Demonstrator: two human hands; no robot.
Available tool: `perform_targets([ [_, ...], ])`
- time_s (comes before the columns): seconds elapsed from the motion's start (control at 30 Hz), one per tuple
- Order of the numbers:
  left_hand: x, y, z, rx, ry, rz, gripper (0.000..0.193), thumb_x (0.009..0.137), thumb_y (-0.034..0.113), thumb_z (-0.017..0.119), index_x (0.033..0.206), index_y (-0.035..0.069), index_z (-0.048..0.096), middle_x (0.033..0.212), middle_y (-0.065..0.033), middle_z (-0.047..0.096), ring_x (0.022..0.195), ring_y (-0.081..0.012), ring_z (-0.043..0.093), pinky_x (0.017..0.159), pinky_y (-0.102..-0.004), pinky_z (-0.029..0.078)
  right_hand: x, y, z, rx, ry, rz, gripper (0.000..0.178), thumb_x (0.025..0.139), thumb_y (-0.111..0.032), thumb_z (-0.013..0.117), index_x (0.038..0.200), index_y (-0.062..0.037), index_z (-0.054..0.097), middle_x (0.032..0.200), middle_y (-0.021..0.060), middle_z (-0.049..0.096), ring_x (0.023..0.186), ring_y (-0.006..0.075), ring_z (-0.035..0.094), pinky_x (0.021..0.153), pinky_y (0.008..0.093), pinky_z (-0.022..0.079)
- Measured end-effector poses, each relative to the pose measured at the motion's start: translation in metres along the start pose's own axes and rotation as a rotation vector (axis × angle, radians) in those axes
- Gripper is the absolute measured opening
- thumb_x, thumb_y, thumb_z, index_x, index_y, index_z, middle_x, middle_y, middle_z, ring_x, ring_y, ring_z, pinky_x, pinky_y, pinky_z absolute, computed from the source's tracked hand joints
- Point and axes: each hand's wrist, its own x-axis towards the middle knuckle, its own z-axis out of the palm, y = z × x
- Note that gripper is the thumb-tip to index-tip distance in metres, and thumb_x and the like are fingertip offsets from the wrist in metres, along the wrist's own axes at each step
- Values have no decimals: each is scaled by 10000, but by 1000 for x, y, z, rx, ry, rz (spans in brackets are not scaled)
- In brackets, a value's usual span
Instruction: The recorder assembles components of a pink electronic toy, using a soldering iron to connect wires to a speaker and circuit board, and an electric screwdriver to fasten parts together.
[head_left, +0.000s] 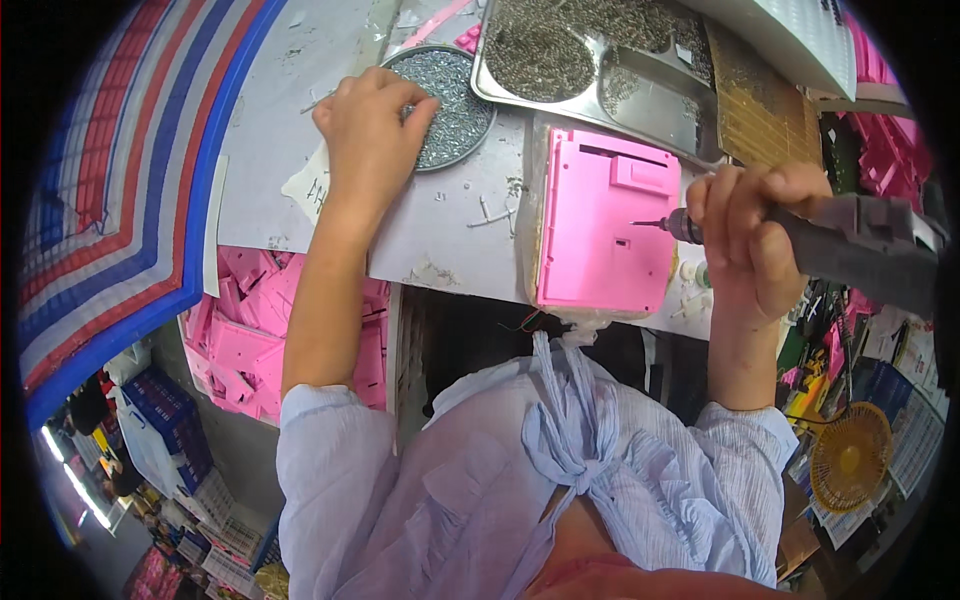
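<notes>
In my right hand is a dark electric screwdriver, fingers wrapped round its front end. Its thin bit points left, over a pink plastic housing. The housing lies flat on a wrapped pad, with a raised block near its top edge and a small slot in the middle. My left hand is at the left rim of a round dish full of small silvery screws. Its fingers are curled down with the tips hidden, so whatever they pinch does not show.
Behind the housing stands a metal tray with compartments of small dark screws. White plastic pins lie on the grey tabletop. Below its left edge, a bin holds pink parts. Striped sheeting hangs left; a yellow fan stands right.
</notes>
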Motion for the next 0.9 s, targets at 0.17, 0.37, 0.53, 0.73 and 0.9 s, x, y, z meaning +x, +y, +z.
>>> perform_targets([
  [0.17,4,-7,4,-21,19,18,102,853,189,768,900,99,777,953,-29,715,910,-273,645,879,-439,442,-31,-20,-6,-6,28,24,359,949,-231,760,1203,-84,552,686,3,506,587,131,485,638,345,467],
  [0.37,-41,109,-27,-747,-226,370,107,852,1,710,946,5,659,1151,-183,724,1071,-321,694,942,-391,524,-74,-38,-11,65,29,50,339,925,-55,755,1155,-26,508,789,94,613,695,170,570,706,366,517],
  [0.53,-55,144,-4,-629,-330,610,129,875,89,730,929,56,618,1274,-100,708,1253,-302,638,1082,-487,452,-96,-33,-8,69,61,37,310,897,20,747,1126,8,539,801,97,616,704,180,590,726,358,542],
  [0.73,-60,142,-1,-632,-322,581,102,895,110,712,926,59,630,1264,-85,711,1249,-260,640,1075,-487,461,-104,-12,5,-227,94,-9,238,923,-121,774,1005,-66,558,643,40,563,525,184,536,521,339,477],
  [0.9,-59,143,-3,-652,-337,562,122,896,102,724,934,60,616,1285,-87,714,1275,-275,633,1111,-475,430,-88,-15,-2,-305,-111,-74,204,916,-77,743,884,-65,542,604,56,568,476,204,537,494,342,495],
])
